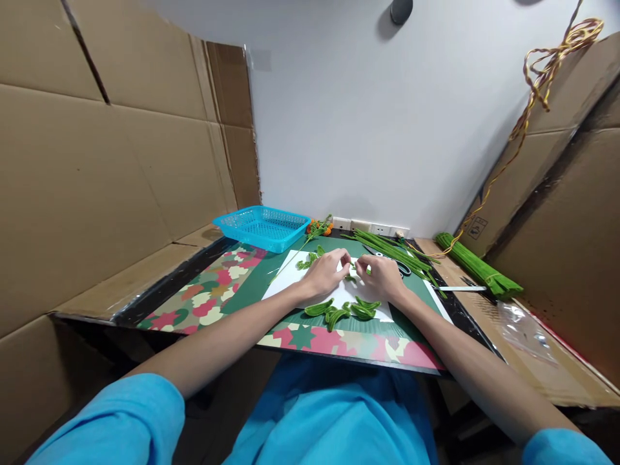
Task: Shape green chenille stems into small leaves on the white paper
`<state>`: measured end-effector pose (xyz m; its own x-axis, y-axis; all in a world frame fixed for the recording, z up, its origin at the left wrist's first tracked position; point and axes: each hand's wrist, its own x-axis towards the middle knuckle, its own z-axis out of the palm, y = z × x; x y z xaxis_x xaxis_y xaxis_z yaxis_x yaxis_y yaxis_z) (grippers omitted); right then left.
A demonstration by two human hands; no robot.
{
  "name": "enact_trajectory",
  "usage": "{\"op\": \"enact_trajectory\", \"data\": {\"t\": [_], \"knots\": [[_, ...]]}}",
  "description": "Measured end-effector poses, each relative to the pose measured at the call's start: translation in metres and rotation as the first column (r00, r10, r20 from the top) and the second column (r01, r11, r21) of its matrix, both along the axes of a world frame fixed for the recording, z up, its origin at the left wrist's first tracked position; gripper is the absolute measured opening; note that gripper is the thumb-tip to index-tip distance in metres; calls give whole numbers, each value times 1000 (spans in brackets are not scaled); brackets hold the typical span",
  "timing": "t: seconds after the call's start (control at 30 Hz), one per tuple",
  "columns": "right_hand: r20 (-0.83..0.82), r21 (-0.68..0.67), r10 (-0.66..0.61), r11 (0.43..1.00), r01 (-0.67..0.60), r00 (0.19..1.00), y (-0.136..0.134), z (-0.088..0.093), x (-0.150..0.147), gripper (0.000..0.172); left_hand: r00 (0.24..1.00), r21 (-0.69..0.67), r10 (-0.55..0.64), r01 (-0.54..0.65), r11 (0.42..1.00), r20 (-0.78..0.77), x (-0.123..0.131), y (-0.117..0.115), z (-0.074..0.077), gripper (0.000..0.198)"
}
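Note:
Over a white paper sheet, my left hand and my right hand face each other a short way apart, thumbs and fingers pinched. Between them shows a small green pipe cleaner, partly hidden by the fingers. Leaf shapes bent from green pipe cleaner lie in front of my wrists, several together. More such shapes rest just beyond my left hand. Behind my right hand lie loose long green pipe cleaners and scissors with dark handles.
A blue plastic basket stands at the back left. Beside it lies an orange flower with a green stem. A green pipe cleaner bundle, a clear plastic bag and a twisted cord are at right. Cardboard walls flank the table.

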<state>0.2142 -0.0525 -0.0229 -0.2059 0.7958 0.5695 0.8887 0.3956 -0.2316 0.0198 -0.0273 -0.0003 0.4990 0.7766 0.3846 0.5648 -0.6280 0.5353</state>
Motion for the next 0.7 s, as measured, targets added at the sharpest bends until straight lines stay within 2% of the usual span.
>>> {"op": "enact_trajectory", "data": {"t": [0.2, 0.37, 0.43, 0.53, 0.6, 0.7], "knots": [[-17, -21, -49, 999, 49, 999, 1, 1, 6, 23, 998, -15, 58, -58, 998, 0, -4, 5, 4, 23], [9, 79, -96, 992, 95, 995, 5, 14, 18, 36, 994, 2, 72, -72, 997, -79, -9, 10, 8, 25], [-21, 140, -208, 968, 209, 978, 10, 22, 32, 40, 989, 12, 97, -96, 995, -114, -10, 11, 9, 23], [-73, 137, -392, 907, 399, 917, 19, 27, 66, 41, 976, 11, 145, -146, 989, -161, -10, 12, 9, 20], [-94, 92, -486, 865, 493, 869, 25, 25, 92, 39, 971, 7, 158, -159, 987, -181, -11, 14, 8, 20], [-135, -37, -548, 836, 548, 826, 31, 14, 123, 27, 968, -4, 165, -169, 986, -188, -12, 17, 5, 20]]}}
